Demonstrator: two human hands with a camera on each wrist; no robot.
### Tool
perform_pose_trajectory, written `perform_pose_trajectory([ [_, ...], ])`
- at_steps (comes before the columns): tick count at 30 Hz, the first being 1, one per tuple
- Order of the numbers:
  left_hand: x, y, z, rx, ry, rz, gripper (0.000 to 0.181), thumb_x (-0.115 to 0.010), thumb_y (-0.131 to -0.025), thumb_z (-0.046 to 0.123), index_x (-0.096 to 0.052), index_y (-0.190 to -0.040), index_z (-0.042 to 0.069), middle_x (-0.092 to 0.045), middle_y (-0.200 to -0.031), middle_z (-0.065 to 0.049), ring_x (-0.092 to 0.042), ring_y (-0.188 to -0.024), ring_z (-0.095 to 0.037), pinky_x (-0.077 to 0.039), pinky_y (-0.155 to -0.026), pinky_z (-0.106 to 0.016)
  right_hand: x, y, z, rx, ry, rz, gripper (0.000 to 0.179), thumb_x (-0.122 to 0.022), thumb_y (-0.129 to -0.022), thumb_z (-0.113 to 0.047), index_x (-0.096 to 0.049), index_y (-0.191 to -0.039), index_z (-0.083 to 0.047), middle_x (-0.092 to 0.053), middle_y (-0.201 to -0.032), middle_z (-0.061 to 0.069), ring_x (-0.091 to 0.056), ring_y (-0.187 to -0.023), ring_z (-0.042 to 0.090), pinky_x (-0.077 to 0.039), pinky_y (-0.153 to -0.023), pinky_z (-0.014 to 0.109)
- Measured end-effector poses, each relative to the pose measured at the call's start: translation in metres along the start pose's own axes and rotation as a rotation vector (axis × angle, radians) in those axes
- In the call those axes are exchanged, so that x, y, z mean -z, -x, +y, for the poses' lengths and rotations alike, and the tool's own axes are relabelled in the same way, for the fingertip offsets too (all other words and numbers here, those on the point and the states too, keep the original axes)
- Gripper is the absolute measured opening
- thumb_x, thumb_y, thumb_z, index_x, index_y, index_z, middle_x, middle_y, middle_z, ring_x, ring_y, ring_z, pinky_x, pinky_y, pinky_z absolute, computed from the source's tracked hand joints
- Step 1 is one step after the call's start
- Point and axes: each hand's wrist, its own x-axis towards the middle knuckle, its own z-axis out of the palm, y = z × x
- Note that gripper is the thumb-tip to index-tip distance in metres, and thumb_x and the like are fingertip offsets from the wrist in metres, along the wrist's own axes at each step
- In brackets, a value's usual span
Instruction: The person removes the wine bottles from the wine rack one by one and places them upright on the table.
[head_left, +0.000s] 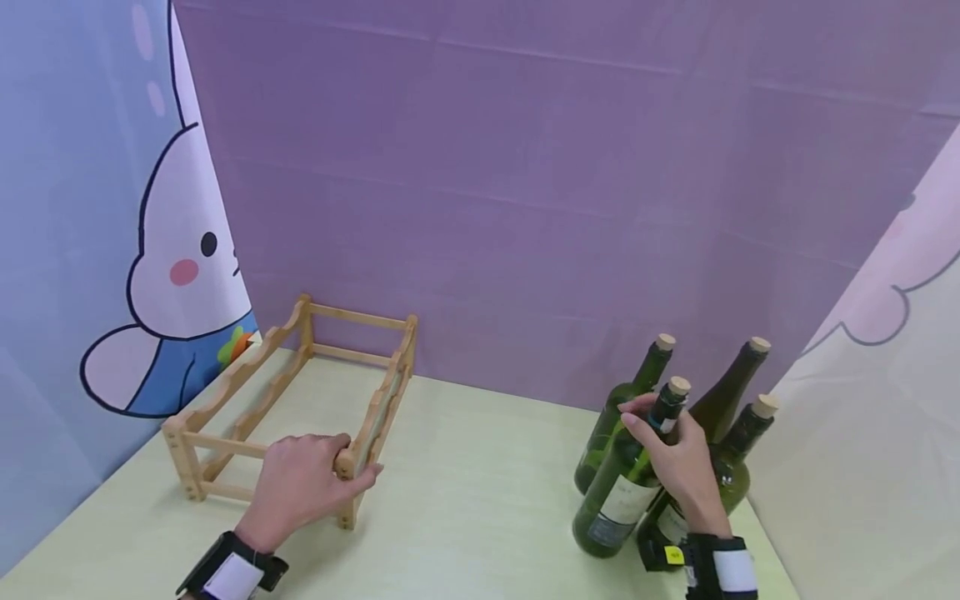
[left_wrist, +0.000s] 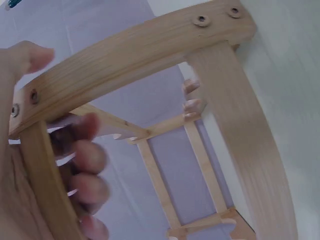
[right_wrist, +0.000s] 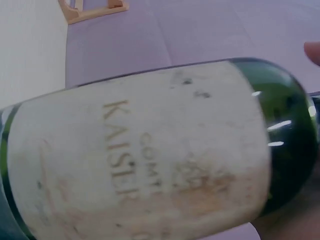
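Observation:
A light wooden wine rack (head_left: 225, 446) with scalloped rails stands on the left of the table. My left hand (head_left: 303, 483) grips its near right corner. In the left wrist view the fingers (left_wrist: 90, 157) curl round the top bar of the rack's end frame (left_wrist: 130, 62). On the right stand several corked green wine bottles. My right hand (head_left: 675, 467) holds the front-left wine bottle (head_left: 626, 500) by its neck, and that bottle is tilted slightly. In the right wrist view a wine bottle's pale, stained label (right_wrist: 150, 160) fills much of the picture; only a fingertip (right_wrist: 312, 52) shows at the edge.
Behind the held bottle are a second bottle (head_left: 611, 417) on the left, a slim dark one (head_left: 731, 387) and a right-hand one (head_left: 738, 467). A purple cloth (head_left: 525, 208) backs the pale table (head_left: 465, 500). A patterned blue cloth (head_left: 52, 250) hangs on the left.

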Motion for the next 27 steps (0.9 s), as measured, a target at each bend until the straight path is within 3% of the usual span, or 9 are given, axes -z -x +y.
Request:
perform_pose_trajectory([
  [5, 0.006, -0.001, 0.001, 0.021, 0.047, 0.013, 0.060, -0.064, -0.072, 0.075, -0.066, -0.086, 0.017, -0.046, -0.060, 0.008, -0.043, -0.051, -0.013, -0.035, -0.044, -0.029, 0.003, 0.002, -0.001, 0.129, -0.014, -0.043, 0.060, -0.061, -0.098, -0.028, -0.035, -0.150, -0.011, -0.060, -0.133, 0.008, -0.059, -0.114, 0.012, -0.045, -0.095, 0.030],
  [8, 0.011, -0.002, 0.001, 0.045, 0.071, -0.037, 0.076, -0.058, -0.074, 0.081, -0.067, -0.111, 0.016, -0.060, -0.081, 0.001, -0.056, -0.069, -0.018, -0.048, -0.057, -0.038, 0.006, 0.004, -0.003, 0.161, -0.058, -0.072, 0.071, -0.061, -0.098, -0.019, -0.022, -0.158, -0.017, -0.052, -0.142, 0.010, -0.055, -0.122, 0.020, -0.045, -0.093, 0.022],
  [10, 0.013, -0.002, 0.000, 0.057, 0.096, -0.066, 0.085, -0.054, -0.074, 0.083, -0.063, -0.126, 0.017, -0.063, -0.098, -0.004, -0.059, -0.085, -0.024, -0.050, -0.070, -0.047, 0.008, 0.005, -0.005, 0.177, -0.081, -0.091, 0.078, -0.060, -0.098, -0.015, -0.015, -0.160, -0.024, -0.046, -0.148, 0.009, -0.049, -0.129, 0.023, -0.043, -0.097, 0.028],
  [14, 0.016, -0.003, 0.000, 0.058, 0.163, -0.101, 0.098, -0.050, -0.073, 0.087, -0.049, -0.145, 0.020, -0.057, -0.127, -0.012, -0.052, -0.115, -0.032, -0.043, -0.088, -0.060, 0.012, 0.009, -0.008, 0.202, -0.105, -0.124, 0.088, -0.058, -0.096, -0.008, -0.003, -0.160, -0.033, -0.035, -0.156, 0.009, -0.040, -0.137, 0.021, -0.034, -0.107, 0.047],
  [18, 0.019, -0.001, 0.002, 0.029, 0.203, -0.117, 0.106, -0.052, -0.069, 0.088, -0.039, -0.152, 0.024, -0.045, -0.145, -0.015, -0.037, -0.133, -0.035, -0.034, -0.097, -0.066, 0.015, 0.014, -0.009, 0.233, -0.131, -0.152, 0.100, -0.059, -0.092, -0.001, 0.006, -0.159, -0.035, -0.024, -0.161, 0.012, -0.034, -0.140, 0.015, -0.028, -0.111, 0.030],
  [20, 0.021, -0.001, 0.004, 0.015, 0.210, -0.122, 0.110, -0.053, -0.067, 0.089, -0.035, -0.155, 0.025, -0.040, -0.149, -0.016, -0.032, -0.137, -0.036, -0.030, -0.101, -0.067, 0.017, 0.016, -0.009, 0.231, -0.131, -0.158, 0.105, -0.061, -0.090, -0.002, 0.010, -0.158, -0.037, -0.016, -0.163, 0.012, -0.027, -0.144, 0.018, -0.024, -0.113, 0.030],
  [22, 0.024, -0.001, 0.006, 0.006, 0.216, -0.118, 0.114, -0.054, -0.065, 0.089, -0.031, -0.156, 0.026, -0.037, -0.151, -0.018, -0.028, -0.140, -0.038, -0.027, -0.103, -0.067, 0.019, 0.019, -0.010, 0.219, -0.108, -0.151, 0.108, -0.064, -0.088, -0.006, 0.012, -0.158, -0.039, -0.007, -0.164, 0.012, -0.018, -0.147, 0.024, -0.019, -0.116, 0.045],
  [25, 0.028, -0.001, 0.009, -0.011, 0.226, -0.099, 0.118, -0.057, -0.063, 0.089, -0.025, -0.159, 0.029, -0.033, -0.154, -0.018, -0.024, -0.142, -0.040, -0.023, -0.105, -0.067, 0.023, 0.023, -0.012, 0.185, -0.079, -0.127, 0.112, -0.069, -0.085, -0.013, 0.012, -0.157, -0.042, 0.001, -0.164, 0.012, -0.008, -0.146, 0.036, -0.013, -0.108, 0.069],
  [27, 0.030, -0.002, 0.010, -0.021, 0.233, -0.088, 0.119, -0.058, -0.061, 0.089, -0.022, -0.159, 0.031, -0.031, -0.156, -0.018, -0.022, -0.142, -0.040, -0.023, -0.105, -0.067, 0.024, 0.025, -0.013, 0.187, -0.060, -0.108, 0.113, -0.071, -0.084, -0.015, 0.012, -0.157, -0.042, 0.001, -0.164, 0.013, -0.010, -0.145, 0.041, -0.016, -0.107, 0.070],
])
